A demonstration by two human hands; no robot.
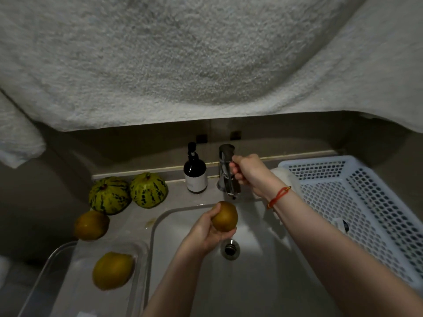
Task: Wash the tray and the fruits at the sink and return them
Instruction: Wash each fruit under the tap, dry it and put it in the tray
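One brown fruit (pixel 224 216) sits cupped in the left hand (pixel 207 234) over the sink (pixel 263 282), just below the spout, while the right hand (pixel 248 171) curls round the faucet (pixel 226 170) lever. Better to open it gently and turn the fruit under the stream. Whether water flows is hard to tell. At near left the clear tray (pixel 57 266), cut off, holds another fruit (pixel 113 270).

Your left hand (pixel 207 234) holds one brown round fruit (pixel 224 216) over the white sink (pixel 263 282). Clear tray (pixel 45 277), left of the sink: one yellow-brown fruit (pixel 112 270) inside. Tabletop behind the tray: one brown fruit (pixel 91 225); two green-and-yellow striped melons (pixel 109 195), (pixel 148 189), side by side.
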